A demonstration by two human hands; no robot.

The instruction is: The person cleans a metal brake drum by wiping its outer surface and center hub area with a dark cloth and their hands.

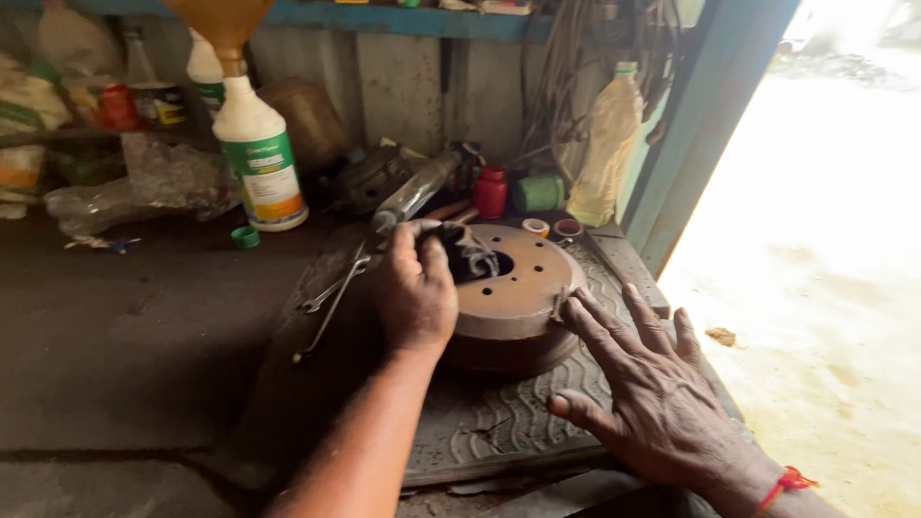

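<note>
Two hands work on a rusty round drum (523, 288) mid-counter. Left hand (417, 293) fingers pinch a black rag (470, 254) at the drum's 10 o'clock; right hand (648, 384) fingers lie spread at 4 o'clock. Pushing hard could slide the drum.

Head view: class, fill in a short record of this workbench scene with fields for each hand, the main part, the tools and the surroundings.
left hand: grips a dark rag at the centre hole of the drum
right hand: spread flat, fingertips at the drum's rim
main part: rusty brake drum on a ridged rubber mat
tools: two wrenches left of the drum
surroundings: white bottle, funnel in its neck
</note>
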